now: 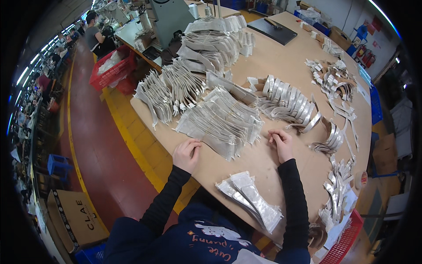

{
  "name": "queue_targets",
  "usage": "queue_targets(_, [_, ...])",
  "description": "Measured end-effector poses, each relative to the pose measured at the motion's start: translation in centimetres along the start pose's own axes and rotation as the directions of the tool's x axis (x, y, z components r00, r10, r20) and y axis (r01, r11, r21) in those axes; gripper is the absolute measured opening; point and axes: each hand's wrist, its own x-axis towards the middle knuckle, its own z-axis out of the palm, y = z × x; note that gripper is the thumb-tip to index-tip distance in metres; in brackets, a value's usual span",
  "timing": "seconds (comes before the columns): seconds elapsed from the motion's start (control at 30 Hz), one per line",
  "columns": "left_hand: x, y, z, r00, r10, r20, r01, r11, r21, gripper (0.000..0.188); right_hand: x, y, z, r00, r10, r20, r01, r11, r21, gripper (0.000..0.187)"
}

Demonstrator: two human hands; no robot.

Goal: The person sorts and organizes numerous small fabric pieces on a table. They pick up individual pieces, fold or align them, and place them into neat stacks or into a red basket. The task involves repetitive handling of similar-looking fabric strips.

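My left hand (186,155), its fingers curled together, is at the front edge of a fanned row of grey shoe-upper-like pieces (215,127). Its fingertips meet or nearly meet the nearest piece; what they hold, if anything, is hidden. To the right of that row, my right hand (282,144) hovers low over the table with bent, closed fingers, and nothing shows in it. Between my forearms, a small stack of wider grey pieces (250,198) lies near the table's front edge. Thread ends and small white tips stick out along the pieces' edges.
More fanned grey pieces (211,44) cover the table's (281,57) far left. Curved strips (290,103) and loose straps (338,189) lie to the right, near a tape roll (361,179). A black board (272,31) is at the back. A red basket (115,68) stands beside the aisle.
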Motion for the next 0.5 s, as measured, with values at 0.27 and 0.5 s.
queue_targets(0.27, [-1.2,-4.0,1.3,0.996,0.054,0.075,-0.044,0.991,-0.127,0.016,0.5,2.5,0.9,0.992,0.095,0.079,-0.097,0.995,0.025,0.022])
queue_targets(0.5, [1.2,-5.6,1.1,0.965,-0.059,0.255,0.065,0.998,-0.012,0.029,8.2,-5.4,3.0,0.883,-0.112,0.456,0.468,0.289,-0.835,0.024])
